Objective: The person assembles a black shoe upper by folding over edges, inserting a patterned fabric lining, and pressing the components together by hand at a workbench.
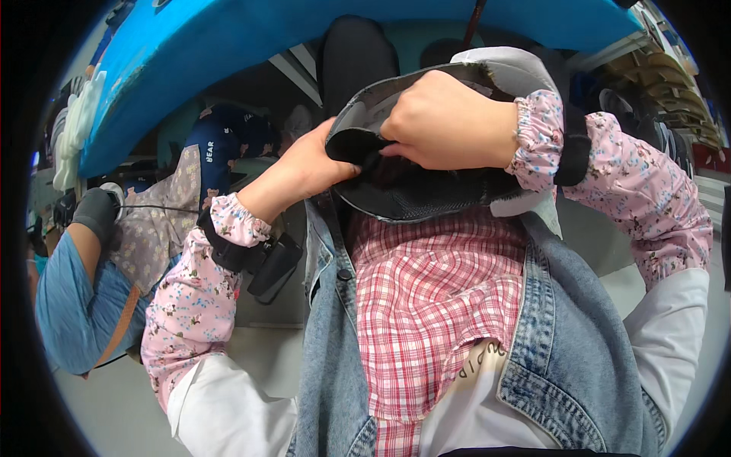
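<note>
Nearest, a red-and-white checked apron (434,305) is covering the wearer's front, with a denim garment (544,305) hanging open on both sides. Above the lap, close against the apron's upper part, a black open-mouthed piece (434,194) is being held up in the air rather than resting on a table. The left hand (304,164) is grasping its left rim, thumb lying over the edge. The right hand (449,122) is reaching over the opening with fingers curled tight, apparently pinching a dark fold of the piece; the fingertips are partly hiding from view. Pale material (518,65) is showing behind the far rim. A dark-clad knee (358,57) is sticking out beyond it, and grey floor (263,358) is showing at the lower left. To the left, another person in a blue top (65,297) is sitting, wearing a dark glove (95,213). Farther off, a bright blue work surface (266,30) is curving across the top, while tan curved pieces (655,84) are filling a rack at the upper right
</note>
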Demonstrator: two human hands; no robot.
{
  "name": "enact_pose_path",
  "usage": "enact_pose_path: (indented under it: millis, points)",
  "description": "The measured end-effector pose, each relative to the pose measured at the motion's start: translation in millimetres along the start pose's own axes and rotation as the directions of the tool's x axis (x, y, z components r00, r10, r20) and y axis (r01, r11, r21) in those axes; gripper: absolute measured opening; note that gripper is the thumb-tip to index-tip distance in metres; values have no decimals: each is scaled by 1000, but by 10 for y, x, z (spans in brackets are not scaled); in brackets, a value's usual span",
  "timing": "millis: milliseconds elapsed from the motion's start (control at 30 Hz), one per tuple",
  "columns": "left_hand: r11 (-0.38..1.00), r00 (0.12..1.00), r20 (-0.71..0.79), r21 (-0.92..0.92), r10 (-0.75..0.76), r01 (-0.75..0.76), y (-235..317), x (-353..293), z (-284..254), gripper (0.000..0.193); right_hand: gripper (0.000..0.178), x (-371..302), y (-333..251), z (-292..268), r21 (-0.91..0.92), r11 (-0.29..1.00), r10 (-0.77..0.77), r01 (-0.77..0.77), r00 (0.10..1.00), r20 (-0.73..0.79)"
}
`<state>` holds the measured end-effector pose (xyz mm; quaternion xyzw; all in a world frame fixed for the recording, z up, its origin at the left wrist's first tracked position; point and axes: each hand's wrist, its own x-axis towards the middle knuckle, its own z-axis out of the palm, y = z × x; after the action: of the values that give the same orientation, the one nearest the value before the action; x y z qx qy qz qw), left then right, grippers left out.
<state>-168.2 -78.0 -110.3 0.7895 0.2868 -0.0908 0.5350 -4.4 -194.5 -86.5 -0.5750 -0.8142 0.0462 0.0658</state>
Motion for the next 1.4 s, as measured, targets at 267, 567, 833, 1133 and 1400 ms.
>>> enact_pose_path:
  millis: [267,567,833,1133,1400]
  points:
    - [994,999,-30,98,45,-42,-272,28,115,34,25,-20,87,-19,-154,987,-47,38,997,-55]
    - [994,994,-8,8,106,-106,-149,33,102,22,30,-31,177,11,-179,982,37,-57,993,-114]
    - [991,978,161,-25,131,-129,-112,21,69,26,31,-63,233,71,-160,984,56,-83,984,-168]
    - [970,1000,-7,245,2,0,-28,78,98,21,26,16,165,-35,-148,980,130,-136,990,-47]
    - [980,999,-46,197,11,-2,-65,103,92,20,20,68,125,-83,-134,981,141,-139,990,-1]
